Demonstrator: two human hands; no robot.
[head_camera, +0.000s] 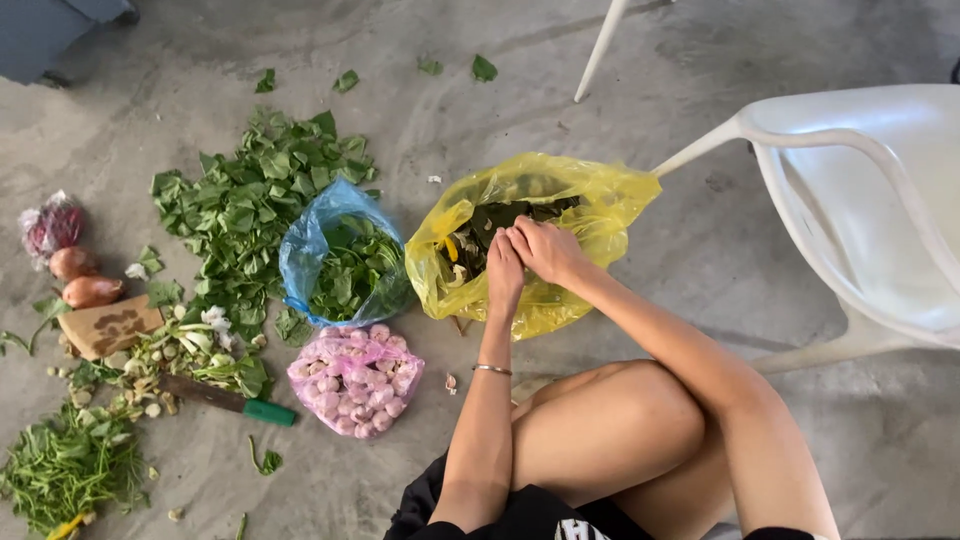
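Note:
Both my hands meet over the mouth of a yellow plastic bag (590, 205) holding dark leaves and scraps. My left hand (503, 272), with a thin bracelet on the wrist, has its fingers curled together at the bag's rim. My right hand (545, 247) touches it, fingers pinched close. Something small may be between the fingertips, but I cannot make it out. A blue bag (310, 250) of green leaves sits just left of the yellow one. A pink bag (355, 380) of garlic cloves lies below it.
A heap of loose green leaves (250, 200) covers the concrete floor at the left. A green-handled knife (235, 402), a cardboard piece (108, 327), onions (85, 290) and a herb bundle (65, 465) lie further left. A white plastic chair (880, 200) stands at the right.

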